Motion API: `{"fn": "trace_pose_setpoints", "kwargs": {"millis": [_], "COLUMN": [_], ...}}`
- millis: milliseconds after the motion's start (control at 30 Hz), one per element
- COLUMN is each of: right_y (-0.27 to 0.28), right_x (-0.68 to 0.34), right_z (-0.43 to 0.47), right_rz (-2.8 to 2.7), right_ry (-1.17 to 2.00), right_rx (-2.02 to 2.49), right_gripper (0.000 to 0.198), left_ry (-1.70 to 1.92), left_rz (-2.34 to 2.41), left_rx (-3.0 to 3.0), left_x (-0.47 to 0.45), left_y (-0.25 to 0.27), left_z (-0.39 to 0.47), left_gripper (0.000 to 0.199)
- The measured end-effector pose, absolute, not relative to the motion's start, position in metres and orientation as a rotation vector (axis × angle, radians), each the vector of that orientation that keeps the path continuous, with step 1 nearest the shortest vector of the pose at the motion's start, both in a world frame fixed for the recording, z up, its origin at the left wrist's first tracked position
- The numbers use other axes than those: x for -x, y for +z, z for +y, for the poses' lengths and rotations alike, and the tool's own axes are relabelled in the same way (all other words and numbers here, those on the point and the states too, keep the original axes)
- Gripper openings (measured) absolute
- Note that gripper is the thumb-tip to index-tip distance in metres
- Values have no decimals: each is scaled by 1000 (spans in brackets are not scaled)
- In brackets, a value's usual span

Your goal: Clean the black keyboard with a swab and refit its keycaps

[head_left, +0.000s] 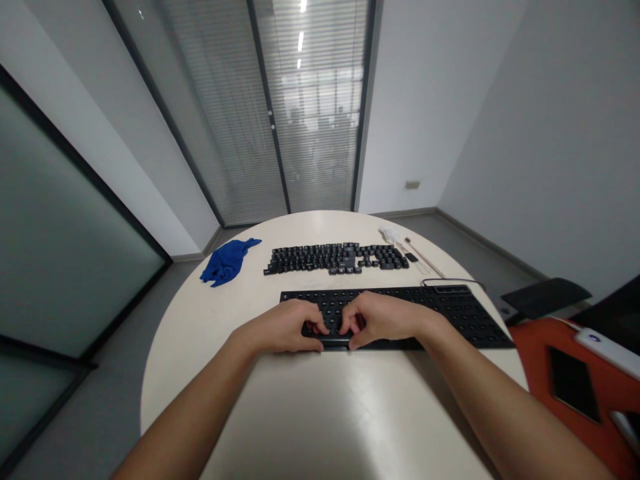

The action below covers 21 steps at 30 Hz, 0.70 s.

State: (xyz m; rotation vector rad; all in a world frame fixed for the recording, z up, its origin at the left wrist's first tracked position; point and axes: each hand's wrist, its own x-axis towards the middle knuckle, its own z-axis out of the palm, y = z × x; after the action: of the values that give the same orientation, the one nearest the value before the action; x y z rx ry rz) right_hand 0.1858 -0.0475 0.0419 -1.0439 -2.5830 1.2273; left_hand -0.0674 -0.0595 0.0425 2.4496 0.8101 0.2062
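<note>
A black keyboard (395, 343) lies on the white round table, stripped of most of its keycaps so that rows of bare switches show. At its front edge, a long black space bar (336, 341) spans between my two hands. My left hand (293, 327) has its curled fingers and thumb closed on the bar's left end. From the other side, my right hand (377, 317) pinches the right end the same way. Whether the bar is seated on the keyboard I cannot tell. Behind the keyboard, loose black keycaps (313, 258) stand in rows on the table.
A crumpled blue cloth (227, 262) lies at the left. Far right on the table are a white clump (389, 235), a thin brush (425, 258) and a small black piece (411, 257). An orange chair (535, 373) holding a phone (574, 382) stands beside the table (195, 373).
</note>
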Motion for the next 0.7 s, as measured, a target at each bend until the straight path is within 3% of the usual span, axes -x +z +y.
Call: {"fn": "trace_pose_setpoints", "kwargs": {"millis": [233, 700], "right_y": [44, 46], "right_x": [-190, -181], "right_z": [-46, -48], "right_rz": [-2560, -2591], "right_ry": [1359, 1242], "right_rx": [1051, 1215], "right_gripper": [32, 24], "left_ry": [199, 110], "left_rz": [836, 974], "left_rx": [-2468, -2475], "left_x": [66, 58], "left_y": [40, 45], "left_z": [-60, -66], "left_gripper": [17, 12]}}
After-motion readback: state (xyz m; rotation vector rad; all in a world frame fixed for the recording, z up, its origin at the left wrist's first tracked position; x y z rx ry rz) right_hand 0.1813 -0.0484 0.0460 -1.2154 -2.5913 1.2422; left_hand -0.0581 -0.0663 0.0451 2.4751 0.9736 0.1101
